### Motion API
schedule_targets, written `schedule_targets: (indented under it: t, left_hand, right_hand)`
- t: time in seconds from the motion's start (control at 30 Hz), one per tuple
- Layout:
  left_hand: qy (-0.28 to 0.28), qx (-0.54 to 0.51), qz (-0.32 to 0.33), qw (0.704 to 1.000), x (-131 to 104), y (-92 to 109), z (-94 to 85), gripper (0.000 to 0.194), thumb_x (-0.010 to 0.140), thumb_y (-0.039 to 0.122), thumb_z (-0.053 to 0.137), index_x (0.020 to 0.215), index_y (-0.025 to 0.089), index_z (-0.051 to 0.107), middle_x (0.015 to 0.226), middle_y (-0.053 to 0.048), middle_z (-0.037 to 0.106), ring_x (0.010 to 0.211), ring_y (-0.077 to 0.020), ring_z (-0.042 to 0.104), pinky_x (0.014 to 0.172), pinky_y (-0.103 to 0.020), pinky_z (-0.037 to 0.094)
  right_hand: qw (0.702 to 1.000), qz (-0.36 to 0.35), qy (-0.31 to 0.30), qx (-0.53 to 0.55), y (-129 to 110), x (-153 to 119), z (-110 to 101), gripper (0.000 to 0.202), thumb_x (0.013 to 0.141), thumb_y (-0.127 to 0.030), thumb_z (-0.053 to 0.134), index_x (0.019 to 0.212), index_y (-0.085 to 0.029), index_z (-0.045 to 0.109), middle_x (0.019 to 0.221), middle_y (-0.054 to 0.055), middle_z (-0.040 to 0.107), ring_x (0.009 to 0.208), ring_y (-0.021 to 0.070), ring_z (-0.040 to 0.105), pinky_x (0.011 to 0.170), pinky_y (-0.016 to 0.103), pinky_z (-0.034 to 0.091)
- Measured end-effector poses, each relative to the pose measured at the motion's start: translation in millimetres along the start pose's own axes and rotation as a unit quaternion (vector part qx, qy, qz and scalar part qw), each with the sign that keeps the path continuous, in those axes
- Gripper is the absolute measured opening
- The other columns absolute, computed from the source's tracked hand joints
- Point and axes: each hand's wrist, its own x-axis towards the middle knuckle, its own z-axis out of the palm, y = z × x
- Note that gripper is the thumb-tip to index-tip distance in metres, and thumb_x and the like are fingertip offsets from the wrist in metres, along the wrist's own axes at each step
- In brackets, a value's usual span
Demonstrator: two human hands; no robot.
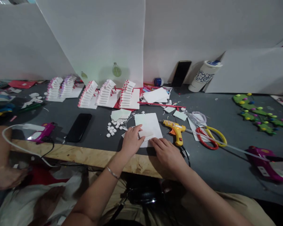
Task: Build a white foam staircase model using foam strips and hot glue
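A white foam-board sheet (149,119) lies on the grey table in front of me. My left hand (132,141) pinches a small white board strip (146,134) between thumb and fingers, low over the sheet. Along the sheet's near right corner rest the fingers of my right hand (167,153), lying fairly flat with nothing visible in them. Right of the sheet is a yellow hot glue gun (176,130) with a glue stick out of its back. Several round white pieces (112,129) sit left of my left hand.
Scissors (211,136) with red and yellow handles lie to the right. Several white stepped paper models (106,94) stand behind. A black phone (79,128) and a purple power strip (43,133) are left; another purple power strip (266,163) is right. A person's arm (2,163) shows at left.
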Motion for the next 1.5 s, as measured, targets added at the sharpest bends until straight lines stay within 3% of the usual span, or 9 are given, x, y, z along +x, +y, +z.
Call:
schedule_targets:
  t: [0.3, 0.43, 0.77, 0.9, 1.03, 1.17, 1.27, 1.33, 1.5]
  left_hand:
    - [-0.007, -0.005, -0.005, 1.000, -0.2, 0.9, -0.2, 0.051, 0.079, 0.019, 0.069, 0.126, 0.020, 0.051, 0.108, -0.005, 0.068, 0.102, -0.0236, 0.057, 0.091, -0.038, 0.044]
    - [0.001, -0.006, -0.004, 1.000, -0.6, 0.4, 0.2, 0.050, 0.079, 0.019, 0.068, 0.126, 0.020, 0.051, 0.108, -0.005, 0.068, 0.102, -0.0236, 0.057, 0.091, -0.039, 0.044]
    - [0.007, -0.063, -0.031, 0.997, -1.4, 1.2, 1.1, 0.054, 0.074, 0.019, 0.074, 0.124, 0.021, 0.054, 0.110, -0.006, 0.067, 0.101, -0.0231, 0.059, 0.090, -0.039, 0.047]
    - [0.088, -0.142, -0.042, 0.985, -3.3, -7.9, -19.1, 0.043, 0.080, 0.022, 0.066, 0.121, 0.021, 0.055, 0.114, -0.008, 0.064, 0.093, -0.0177, 0.063, 0.078, -0.031, 0.051]
    - [0.162, -0.120, -0.070, 0.977, -15.5, -26.5, -55.2, 0.018, 0.087, 0.023, 0.055, 0.102, 0.019, 0.063, 0.089, -0.003, 0.068, 0.080, -0.0149, 0.063, 0.071, -0.026, 0.049]
    - [0.122, -0.034, -0.085, 0.988, -31.3, -39.6, -66.0, 0.009, 0.085, 0.018, 0.056, 0.081, 0.019, 0.064, 0.080, -0.001, 0.067, 0.076, -0.0153, 0.062, 0.073, -0.028, 0.049]
    - [0.084, 0.027, -0.053, 0.995, -35.4, -40.8, -52.3, 0.007, 0.083, 0.019, 0.063, 0.089, 0.019, 0.065, 0.091, -0.004, 0.066, 0.090, -0.0188, 0.061, 0.083, -0.033, 0.049]
    - [0.064, 0.078, -0.036, 0.994, -34.2, -39.2, -41.6, 0.017, 0.080, 0.021, 0.068, 0.097, 0.018, 0.065, 0.099, -0.006, 0.065, 0.099, -0.0218, 0.059, 0.090, -0.037, 0.047]
    - [0.037, 0.121, -0.033, 0.991, -32.4, -40.0, -34.8, 0.021, 0.080, 0.018, 0.068, 0.100, 0.015, 0.064, 0.099, -0.009, 0.062, 0.101, -0.0232, 0.058, 0.090, -0.038, 0.047]
  right_hand:
    - [0.998, 0.031, 0.039, 0.049, -1.3, 5.6, 0.3, 0.047, 0.087, -0.006, 0.043, 0.134, -0.009, 0.047, 0.120, 0.014, 0.062, 0.103, 0.0250, 0.053, 0.092, 0.038, 0.046]
    - [0.999, 0.027, 0.028, 0.024, -2.6, 9.0, 0.8, 0.055, 0.085, -0.007, 0.045, 0.140, -0.010, 0.042, 0.119, 0.015, 0.061, 0.101, 0.0261, 0.053, 0.091, 0.040, 0.046]
    - [0.999, 0.033, -0.013, -0.012, -5.5, 11.9, -6.8, 0.056, 0.079, -0.008, 0.054, 0.134, -0.012, 0.047, 0.116, 0.014, 0.061, 0.099, 0.0281, 0.054, 0.081, 0.039, 0.047]
    - [0.999, 0.033, -0.010, -0.023, -6.9, 11.2, -7.2, 0.055, 0.079, -0.009, 0.054, 0.133, -0.013, 0.047, 0.117, 0.015, 0.060, 0.099, 0.0284, 0.054, 0.080, 0.038, 0.047]
    - [0.999, 0.030, 0.020, -0.022, -6.7, 9.0, -3.3, 0.051, 0.080, -0.009, 0.052, 0.131, -0.013, 0.049, 0.117, 0.015, 0.061, 0.099, 0.0282, 0.055, 0.081, 0.039, 0.047]
    - [0.998, 0.022, 0.052, -0.019, -5.7, 6.2, 3.8, 0.048, 0.080, -0.007, 0.049, 0.128, -0.010, 0.050, 0.115, 0.015, 0.062, 0.099, 0.0279, 0.055, 0.082, 0.038, 0.046]
    - [0.997, 0.013, 0.070, -0.017, -4.9, 4.6, 7.4, 0.044, 0.081, -0.007, 0.049, 0.125, -0.008, 0.051, 0.115, 0.016, 0.062, 0.101, 0.0279, 0.054, 0.083, 0.038, 0.045]
    - [0.997, 0.006, 0.079, -0.014, -4.4, 4.0, 8.1, 0.039, 0.082, -0.007, 0.048, 0.120, -0.008, 0.054, 0.116, 0.015, 0.062, 0.102, 0.0272, 0.054, 0.084, 0.037, 0.045]
    - [0.997, 0.001, 0.078, -0.017, -4.0, 4.5, 6.9, 0.033, 0.083, -0.006, 0.050, 0.113, -0.010, 0.059, 0.113, 0.014, 0.064, 0.098, 0.0257, 0.055, 0.083, 0.037, 0.044]
